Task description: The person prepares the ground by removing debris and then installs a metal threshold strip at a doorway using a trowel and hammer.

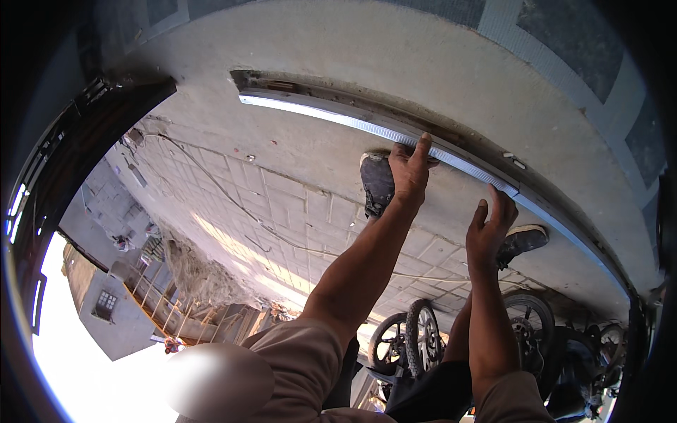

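A long, shiny metal rail (338,123) with a ribbed face runs beside a narrow groove (317,92) cut in the concrete floor. My left hand (410,169) grips the rail near its middle, the thumb laid over the top and the fingers bent at its near edge. Farther right, my right hand (490,229) has thumb and fingers apart. Its fingertips reach the rail's near edge by a joint, and whether they touch it I cannot tell. Beyond that joint, a bluish metal length (575,229) carries the line on toward the right.
My dark shoes (377,182) stand close behind the rail. A small pale piece (515,161) lies by the groove. A thin cable (233,201) crosses the paving blocks (282,208). Motorbike wheels (424,338) stand at the lower right. A dark metal frame (106,130) is at the left.
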